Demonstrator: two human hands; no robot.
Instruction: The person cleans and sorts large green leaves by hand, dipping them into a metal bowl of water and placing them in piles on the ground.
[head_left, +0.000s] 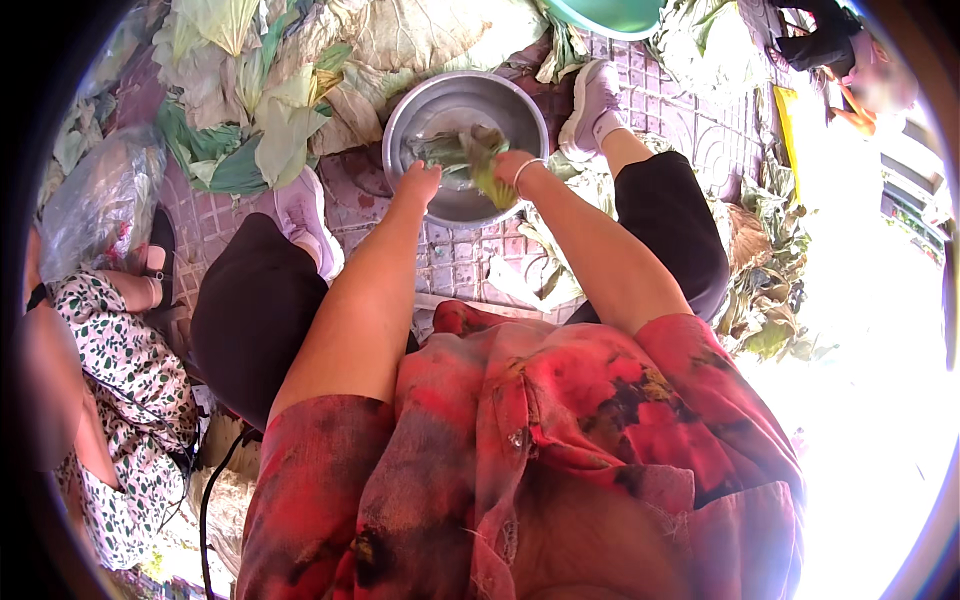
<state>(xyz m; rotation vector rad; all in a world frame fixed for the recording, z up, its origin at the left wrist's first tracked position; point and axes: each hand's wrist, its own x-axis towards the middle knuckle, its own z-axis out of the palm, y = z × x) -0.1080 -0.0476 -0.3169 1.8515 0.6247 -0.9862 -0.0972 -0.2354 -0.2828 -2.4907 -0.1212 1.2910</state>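
Observation:
A metal basin (401, 105) stands on the paving between my feet, with what looks like water in it. My right hand (515, 171), a pale bracelet at its wrist, grips a yellow-green leaf (484, 161) over the basin. Motion blurs the leaf. At the basin's near left side is my left hand (424, 180), fingers curled. Whether it holds the leaf's edge or the rim, I cannot tell. Darker green leaf pieces (439, 148) show inside the basin, partly under the blurred leaf.
Large wilted, dried leaves (409, 34) are heaped beyond the basin. More withered leaves (772, 292) line the right. A green plastic tub (611, 15) is at the top edge. A clear plastic bag (101, 199) and a seated person in patterned clothing (135, 360) are on my left. Another person (832, 45) is at upper right.

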